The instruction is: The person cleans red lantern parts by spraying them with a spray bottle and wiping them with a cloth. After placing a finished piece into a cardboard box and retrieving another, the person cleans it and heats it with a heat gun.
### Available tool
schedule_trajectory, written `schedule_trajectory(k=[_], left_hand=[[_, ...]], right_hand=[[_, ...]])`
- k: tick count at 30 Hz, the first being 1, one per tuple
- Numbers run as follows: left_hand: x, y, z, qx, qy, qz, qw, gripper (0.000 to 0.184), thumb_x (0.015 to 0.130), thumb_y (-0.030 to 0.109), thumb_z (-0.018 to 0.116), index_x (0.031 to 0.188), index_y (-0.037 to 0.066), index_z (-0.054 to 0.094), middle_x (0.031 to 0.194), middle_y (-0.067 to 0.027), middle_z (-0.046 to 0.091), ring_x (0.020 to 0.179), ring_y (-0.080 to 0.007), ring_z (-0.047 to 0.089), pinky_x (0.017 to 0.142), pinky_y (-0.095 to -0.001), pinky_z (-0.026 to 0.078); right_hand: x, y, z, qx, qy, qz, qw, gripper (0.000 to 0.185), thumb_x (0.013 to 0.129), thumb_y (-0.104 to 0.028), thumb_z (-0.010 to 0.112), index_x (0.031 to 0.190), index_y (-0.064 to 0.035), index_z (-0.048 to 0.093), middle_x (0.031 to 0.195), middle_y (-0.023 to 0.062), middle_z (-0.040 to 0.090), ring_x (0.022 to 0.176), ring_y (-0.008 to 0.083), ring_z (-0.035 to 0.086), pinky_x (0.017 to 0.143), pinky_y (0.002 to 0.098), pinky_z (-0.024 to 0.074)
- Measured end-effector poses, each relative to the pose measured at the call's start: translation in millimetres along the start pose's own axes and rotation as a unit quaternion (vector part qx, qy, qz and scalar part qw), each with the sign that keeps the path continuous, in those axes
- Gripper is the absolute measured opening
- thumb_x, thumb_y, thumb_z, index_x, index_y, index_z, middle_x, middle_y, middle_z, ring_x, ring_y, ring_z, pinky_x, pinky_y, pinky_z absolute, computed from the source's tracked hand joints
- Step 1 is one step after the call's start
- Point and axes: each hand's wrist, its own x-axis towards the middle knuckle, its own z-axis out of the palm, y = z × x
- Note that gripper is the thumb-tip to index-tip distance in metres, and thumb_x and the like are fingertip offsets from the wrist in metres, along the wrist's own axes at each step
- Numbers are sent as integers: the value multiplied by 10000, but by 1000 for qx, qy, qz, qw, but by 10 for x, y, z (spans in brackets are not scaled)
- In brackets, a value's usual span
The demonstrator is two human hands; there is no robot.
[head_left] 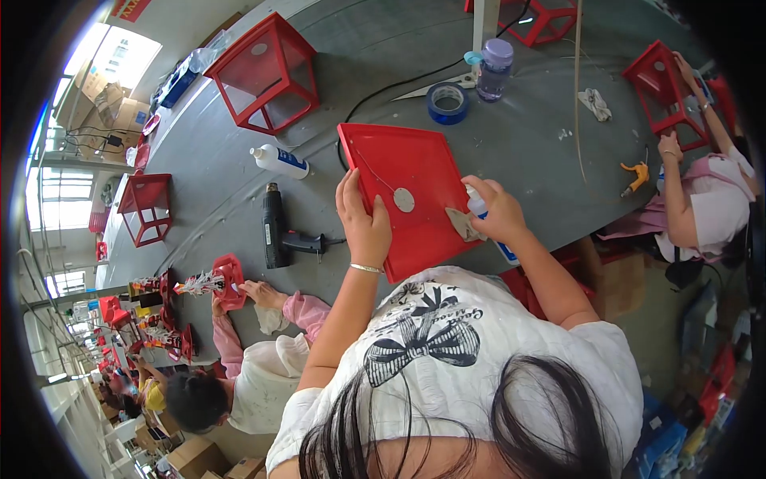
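Observation:
A red rimmed panel (419, 172), like one face of a box, is tilted in front of me. It carries a pale oval spot (404, 199) and a thin line running to it. My left hand (365, 217) is closed on the panel's left edge, thumb toward the face. Over the right edge, my right hand (499, 211) is wrapped round a small white-and-blue bottle (477, 203), its nozzle toward the panel. A greyish cloth (463, 225) lies against the panel just beneath those fingers; whether they also pinch it, I cannot tell.
On the grey table (383, 84) lie a black heat gun (275, 227), a white bottle (281, 160), blue tape (448, 104) and a purple-tinted drinking bottle (495, 70). A red lantern-like frame (267, 76) stands farther back. Co-workers sit left (271, 375) and right (710, 207), handling red pieces.

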Motion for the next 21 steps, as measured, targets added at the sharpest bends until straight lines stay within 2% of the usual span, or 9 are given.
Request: schedule_trajectory(k=[5, 8, 11, 14, 17, 21], left_hand=[[-9, -9, -4, -6, -2, 2, 1000, 518, 882, 24, 568, 1386, 1, 455, 1419, -199, 452, 1329, -363, 421, 1119, -435, 343], [-9, -2, -3, -17, 0, -4, 1000, 505, 893, 32, 564, 1386, 1, 455, 1416, -196, 457, 1333, -362, 416, 1122, -431, 339], [-14, -22, -7, -13, -2, -2, 1000, 486, 913, 43, 555, 1386, 3, 456, 1419, -192, 457, 1337, -357, 411, 1124, -427, 335], [-26, -16, 6, -37, 1, -23, 999, 456, 941, 73, 541, 1385, 4, 462, 1425, -188, 456, 1341, -350, 409, 1124, -424, 333], [-31, -50, 17, -38, 5, -28, 999, 422, 983, 122, 510, 1386, 4, 471, 1430, -180, 456, 1345, -331, 409, 1121, -415, 336], [-23, 6, 2, -66, 3, -59, 996, 399, 1022, 157, 461, 1392, 8, 480, 1430, -168, 463, 1350, -309, 410, 1117, -403, 340]], right_hand=[[-233, -106, -86, 78, -24, -13, 997, 697, 657, -125, 715, 1320, -250, 536, 1216, 128, 615, 1053, 370, 633, 872, 425, 532], [-362, -113, -86, 89, -64, -123, 986, 737, 634, -106, 715, 1330, -262, 527, 1206, 121, 616, 1005, 365, 647, 848, 438, 537], [-452, -210, -78, 128, -111, -118, 979, 685, 634, -117, 731, 1292, -220, 570, 1207, 139, 632, 1071, 372, 627, 919, 436, 513], [-471, -281, -32, 136, -107, -140, 975, 684, 642, -116, 729, 1299, -217, 565, 1216, 134, 631, 1079, 365, 625, 935, 438, 505], [-394, -429, -9, 150, -72, -122, 978, 704, 647, -99, 711, 1317, -234, 543, 1223, 119, 620, 1119, 334, 610, 918, 437, 517], [-130, -621, 39, 193, -15, -155, 969, 689, 662, -94, 704, 1320, -225, 547, 1200, 114, 626, 1103, 334, 616, 905, 426, 525]])
